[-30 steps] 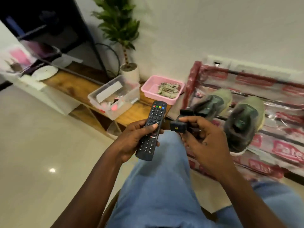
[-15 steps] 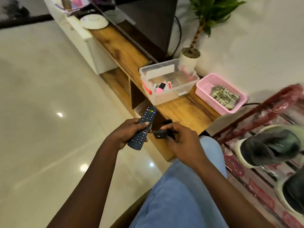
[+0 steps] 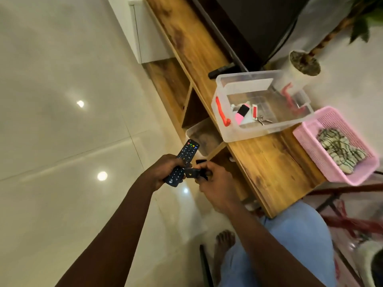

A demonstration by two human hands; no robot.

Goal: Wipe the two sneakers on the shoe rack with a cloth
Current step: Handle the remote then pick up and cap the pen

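Right now both hands full: left hand (image 3: pixel 165 172) grips black remote control (image 3: pixel 182 162), right hand (image 3: pixel 211 183) pinches small black gadget (image 3: pixel 193 173). Patterned folded cloth (image 3: pixel 339 150) lies far right in pink plastic basket (image 3: pixel 310 154); your right hand nearer. Sneaker (image 3: pixel 373 264) barely visible, near right corner.

One head-worn view tilts steeply down, close over both forearms, facing floor and wooden bench (image 3: pixel 259 162).
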